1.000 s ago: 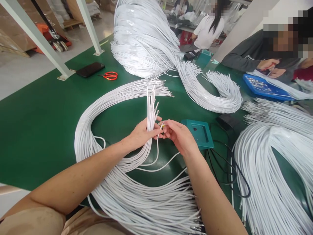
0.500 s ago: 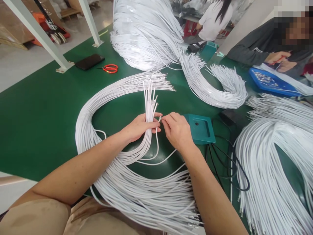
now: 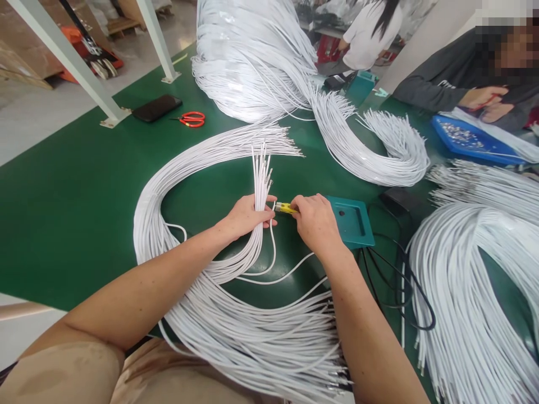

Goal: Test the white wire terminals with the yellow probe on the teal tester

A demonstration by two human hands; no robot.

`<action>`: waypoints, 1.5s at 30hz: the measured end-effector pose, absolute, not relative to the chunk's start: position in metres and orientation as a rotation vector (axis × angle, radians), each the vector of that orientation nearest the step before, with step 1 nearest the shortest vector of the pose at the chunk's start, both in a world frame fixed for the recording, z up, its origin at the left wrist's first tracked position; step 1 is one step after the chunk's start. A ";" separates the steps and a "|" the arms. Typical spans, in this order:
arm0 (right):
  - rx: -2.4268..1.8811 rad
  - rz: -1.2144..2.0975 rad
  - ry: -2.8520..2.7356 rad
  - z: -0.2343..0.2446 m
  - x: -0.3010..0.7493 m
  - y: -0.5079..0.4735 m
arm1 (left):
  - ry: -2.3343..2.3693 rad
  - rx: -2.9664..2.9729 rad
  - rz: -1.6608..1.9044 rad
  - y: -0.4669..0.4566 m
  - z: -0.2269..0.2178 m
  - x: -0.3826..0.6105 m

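Note:
My left hand (image 3: pixel 250 216) is closed around a small upright bundle of white wires (image 3: pixel 260 196), whose metal-tipped ends rise above the fingers. One single wire (image 3: pixel 273 247) stands apart from this bundle, its end by my left fingertips. My right hand (image 3: pixel 318 221) grips a small yellow tool with a metal tip (image 3: pixel 287 208). The tip points left and meets or nearly meets the single wire's end. My right fingers cover the rest of the tool, so its exact kind cannot be told. Beneath my forearms lies a larger curved bundle of white wires (image 3: pixel 252 325).
A teal device (image 3: pixel 352 221) with black cables stands right of my right hand. Red-handled scissors (image 3: pixel 192 119) and a black phone (image 3: pixel 157 108) lie at back left. A big wire heap (image 3: pixel 252 62) stands behind. At right are more wires (image 3: pixel 475 269), a blue tray (image 3: pixel 471 140) and a co-worker's hands (image 3: pixel 490 104).
My right hand has drawn slightly right, and the yellow tool now shows between its fingers and the wire end. My left hand still holds the bundle.

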State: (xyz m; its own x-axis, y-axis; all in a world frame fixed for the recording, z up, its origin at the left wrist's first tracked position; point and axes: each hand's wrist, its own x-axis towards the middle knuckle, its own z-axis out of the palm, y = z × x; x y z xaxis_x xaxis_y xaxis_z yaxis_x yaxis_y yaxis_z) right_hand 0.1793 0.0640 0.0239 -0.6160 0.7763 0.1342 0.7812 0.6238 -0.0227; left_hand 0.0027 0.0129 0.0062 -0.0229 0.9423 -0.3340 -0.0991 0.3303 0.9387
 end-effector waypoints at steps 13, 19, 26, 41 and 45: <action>-1.275 -0.118 -2.585 0.019 0.181 0.066 | 1.420 0.915 1.007 0.018 -0.002 0.012; -1.401 -0.097 -2.491 0.030 0.188 0.064 | 1.423 0.924 0.999 0.020 -0.005 0.012; -1.610 -0.314 -2.355 0.017 0.206 0.072 | 1.365 0.854 1.003 0.016 0.003 0.006; -1.128 0.961 -3.135 0.075 0.158 -0.004 | 1.148 0.821 1.041 0.010 0.016 -0.005; -0.782 1.375 -3.106 0.077 0.162 -0.005 | 1.168 0.857 1.002 0.010 0.015 -0.005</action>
State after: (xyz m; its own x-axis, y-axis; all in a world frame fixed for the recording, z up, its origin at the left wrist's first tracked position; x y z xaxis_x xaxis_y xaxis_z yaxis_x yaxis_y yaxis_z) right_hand 0.1619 -0.0052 0.0772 -0.8435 0.2552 -0.4726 0.5214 0.6003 -0.6064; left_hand -0.0049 0.0096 0.0154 0.0926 0.9423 -0.3218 -0.1746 0.3335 0.9264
